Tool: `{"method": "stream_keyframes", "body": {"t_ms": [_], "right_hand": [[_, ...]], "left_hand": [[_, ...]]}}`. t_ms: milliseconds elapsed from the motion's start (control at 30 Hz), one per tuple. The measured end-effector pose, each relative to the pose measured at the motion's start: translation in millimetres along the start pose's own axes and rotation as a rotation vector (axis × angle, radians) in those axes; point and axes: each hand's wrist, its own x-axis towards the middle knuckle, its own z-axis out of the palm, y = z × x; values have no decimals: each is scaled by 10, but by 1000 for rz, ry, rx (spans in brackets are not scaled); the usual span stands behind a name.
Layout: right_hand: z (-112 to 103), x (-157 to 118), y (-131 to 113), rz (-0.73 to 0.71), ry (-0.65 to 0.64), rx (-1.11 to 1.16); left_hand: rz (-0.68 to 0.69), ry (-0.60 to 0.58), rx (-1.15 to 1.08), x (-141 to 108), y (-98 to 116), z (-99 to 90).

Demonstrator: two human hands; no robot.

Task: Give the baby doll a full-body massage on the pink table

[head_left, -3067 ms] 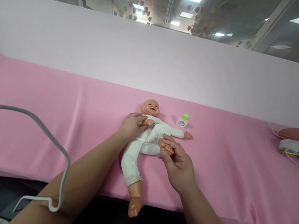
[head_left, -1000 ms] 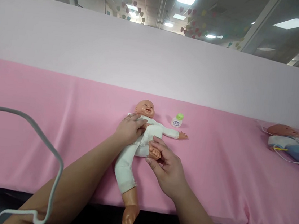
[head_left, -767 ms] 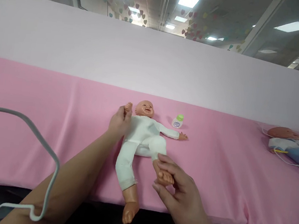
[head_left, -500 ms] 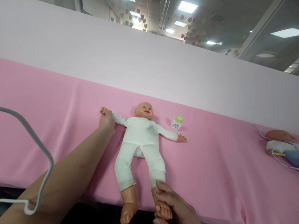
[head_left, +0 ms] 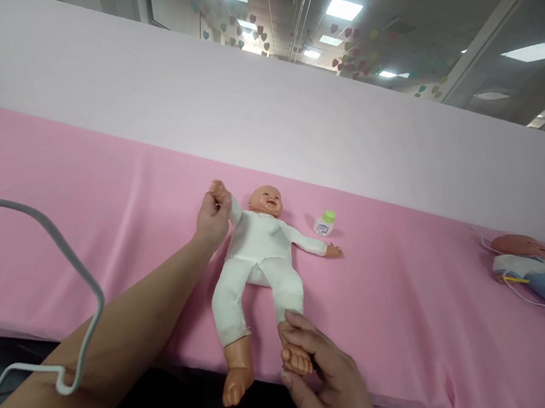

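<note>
A baby doll [head_left: 262, 239] in a white outfit lies on its back on the pink sheet [head_left: 388, 311], its feet toward me. My left hand [head_left: 214, 218] is closed around the doll's wrist at the left, and that arm is raised and bent beside the head. At the doll's foot on the right, my right hand [head_left: 322, 362] has its fingers over the ankle and the thumb under the sole. The doll's other arm lies stretched out to the right, below a small bottle [head_left: 324, 223] with a green cap.
Another doll [head_left: 542, 273] in blue and white, with a thin tube and a yellow item, lies at the far right. A grey bent wire [head_left: 63, 248] crosses the lower left. Behind the sheet rises a white partition [head_left: 283, 119] under windows.
My left hand has lifted the doll's arm up and inward, toward its head. My right hand and the doll's foot have moved slightly up, away from me.
</note>
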Motion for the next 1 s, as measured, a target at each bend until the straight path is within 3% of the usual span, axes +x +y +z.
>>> {"method": "stream_keyframes", "body": {"t_ms": [100, 267, 400, 533, 633, 767, 867, 1000], "right_hand": [[-38, 112, -101, 11, 21, 14], [-60, 410, -128, 10, 45, 21], [2, 722, 38, -17, 74, 4], [96, 925, 225, -40, 101, 17], [126, 940, 268, -48, 111, 31], [91, 790, 186, -56, 120, 31], [47, 581, 93, -65, 124, 47], [4, 222, 17, -3, 88, 64]], "left_hand": [[274, -235, 259, -186, 84, 81], [438, -528, 699, -327, 150, 167], [471, -649, 876, -305, 145, 186], [516, -706, 917, -289, 140, 183], [482, -687, 886, -310, 152, 183], [327, -573, 750, -316, 195, 147], [142, -391, 533, -243, 202, 71], [-5, -124, 333, -46, 127, -65]]}}
